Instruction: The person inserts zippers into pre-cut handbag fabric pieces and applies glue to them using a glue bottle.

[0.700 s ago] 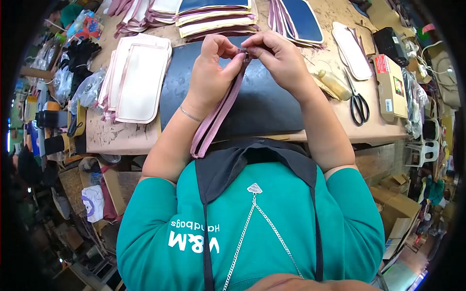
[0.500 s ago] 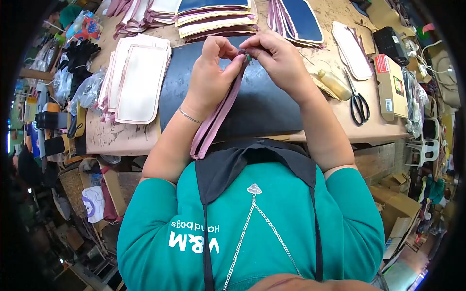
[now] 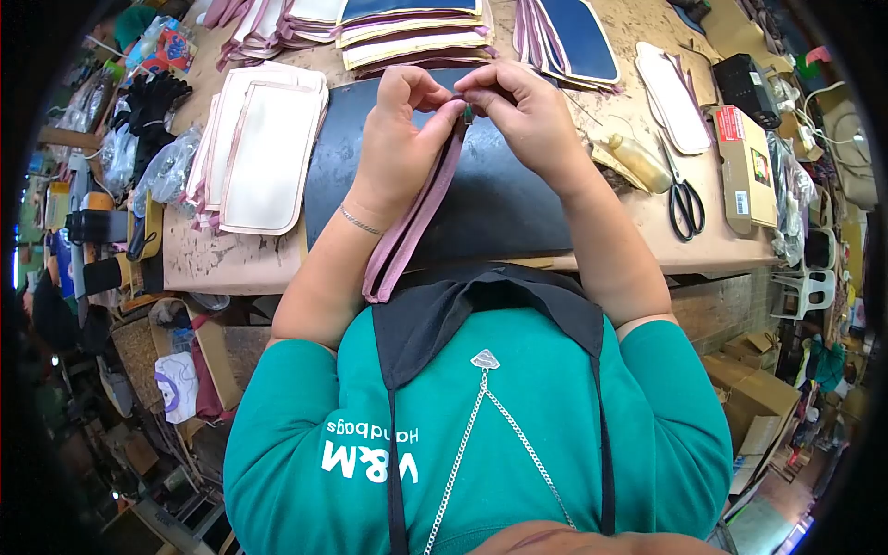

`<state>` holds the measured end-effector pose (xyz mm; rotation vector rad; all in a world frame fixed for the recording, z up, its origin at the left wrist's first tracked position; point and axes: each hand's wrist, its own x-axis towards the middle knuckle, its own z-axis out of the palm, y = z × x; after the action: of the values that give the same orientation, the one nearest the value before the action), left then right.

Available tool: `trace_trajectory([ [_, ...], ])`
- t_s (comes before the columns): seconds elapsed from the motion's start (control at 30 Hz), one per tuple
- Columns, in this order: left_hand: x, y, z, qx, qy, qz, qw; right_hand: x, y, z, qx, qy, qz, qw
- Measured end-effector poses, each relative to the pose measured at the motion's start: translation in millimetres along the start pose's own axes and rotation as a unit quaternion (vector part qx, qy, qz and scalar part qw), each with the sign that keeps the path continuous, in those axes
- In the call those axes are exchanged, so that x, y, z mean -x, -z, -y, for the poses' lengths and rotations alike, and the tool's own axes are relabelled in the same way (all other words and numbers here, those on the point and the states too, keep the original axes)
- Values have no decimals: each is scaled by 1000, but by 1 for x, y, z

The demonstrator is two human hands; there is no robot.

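Observation:
A long mauve zipper strip (image 3: 418, 220) with a dark line down its middle hangs from my fingers, its lower end near the apron. My left hand (image 3: 400, 139) is closed, pinching the strip's upper end between thumb and fingers. Close against it, my right hand (image 3: 527, 116) is closed too, its thumb and forefinger gripping the same end. A small metal and green piece (image 3: 468, 115), perhaps the slider, shows just under the fingertips. Both hands are above a dark board (image 3: 504, 208) on the table. The fingertips hide the exact end of the strip.
Cream panels with mauve edging (image 3: 264, 162) lie at left. Stacked navy and cream panels (image 3: 416, 37) are at the back. Black-handled scissors (image 3: 684, 208), a clear bottle (image 3: 638, 162) and a cardboard box (image 3: 745, 166) sit at right. The table's front edge (image 3: 231, 285) runs before me.
My hands stay pinched together at the strip's end, with a slight shift of the fingers. The metal and green piece shows less than before and sits a little further left.

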<state>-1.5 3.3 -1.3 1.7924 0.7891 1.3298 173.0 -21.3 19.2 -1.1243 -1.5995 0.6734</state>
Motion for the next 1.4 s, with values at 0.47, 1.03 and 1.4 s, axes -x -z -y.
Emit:
trace_trajectory([
  [0.47, -3, 18, -4, 168, 146, -20, 975, 5, -18, -21, -264, -263, -6, 928],
  [1.03, -1, 32, -9, 64, 140, -3, 988, 4, -38, -26, -255, -133, 71, 955],
  [1.4, 2, 21, -8, 96, 147, -5, 984, 8, -31, -17, -223, -154, 39, 962],
])
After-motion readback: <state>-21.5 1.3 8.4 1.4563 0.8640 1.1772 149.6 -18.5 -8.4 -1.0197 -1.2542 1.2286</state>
